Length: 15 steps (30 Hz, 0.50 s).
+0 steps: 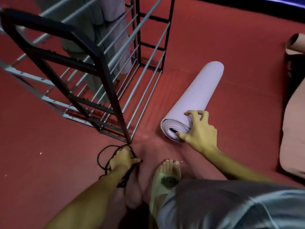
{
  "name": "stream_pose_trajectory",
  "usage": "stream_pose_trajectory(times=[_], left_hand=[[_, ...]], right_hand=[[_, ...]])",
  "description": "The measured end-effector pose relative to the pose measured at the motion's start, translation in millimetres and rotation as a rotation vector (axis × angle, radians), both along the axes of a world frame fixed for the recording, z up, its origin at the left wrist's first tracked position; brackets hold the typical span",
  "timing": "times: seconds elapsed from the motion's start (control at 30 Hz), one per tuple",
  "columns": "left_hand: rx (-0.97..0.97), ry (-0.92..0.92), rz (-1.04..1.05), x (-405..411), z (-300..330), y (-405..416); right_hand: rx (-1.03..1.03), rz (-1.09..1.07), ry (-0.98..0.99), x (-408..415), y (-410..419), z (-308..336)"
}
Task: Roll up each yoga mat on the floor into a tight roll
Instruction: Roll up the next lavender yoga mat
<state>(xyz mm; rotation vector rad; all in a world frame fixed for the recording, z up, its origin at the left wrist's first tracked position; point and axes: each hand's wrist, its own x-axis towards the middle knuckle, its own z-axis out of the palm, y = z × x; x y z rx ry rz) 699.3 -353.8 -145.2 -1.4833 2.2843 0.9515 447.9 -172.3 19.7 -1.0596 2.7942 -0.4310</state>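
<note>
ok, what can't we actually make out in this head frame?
- Pink mat: cut off by the right edge of the head view; how far it is rolled is unclear.
- Left hand: holds black cord; fingers hidden behind the hand.
- Mats in rack: blurred behind the bars.

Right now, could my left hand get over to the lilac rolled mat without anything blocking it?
Probably yes. Bare red floor separates the left hand from the lilac rolled mat. But that hand grips a black cord, and the right hand already holds the mat's near end.

2 bare forearms, no sleeves. Grey-blue shorts (231, 204) with lighter stripes over knee. Pale slipper (162, 184) on 1 foot, dark round emblem (168, 182) on strap.
</note>
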Motion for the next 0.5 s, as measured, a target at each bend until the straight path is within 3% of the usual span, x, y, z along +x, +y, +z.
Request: stream_pose_trajectory(times=[0.1, 0.27, 0.37, 0.5], left_hand=[[-0.06, -0.104, -0.04, -7, 9, 13], [-0.088, -0.104, -0.05, -2, 11, 18], [-0.017, -0.047, -0.06, 5, 12, 18], [0.049, 0.09, 0.086, 13, 28, 21]], right_hand=[[0.028, 0.002, 0.0, 3, -1, -8], [0.062, 0.01, -0.019, 7, 1, -5], [0.051, 0.013, -0.019, 10, 2, -1], [0.044, 0.03, -0.018, 8, 9, 10]])
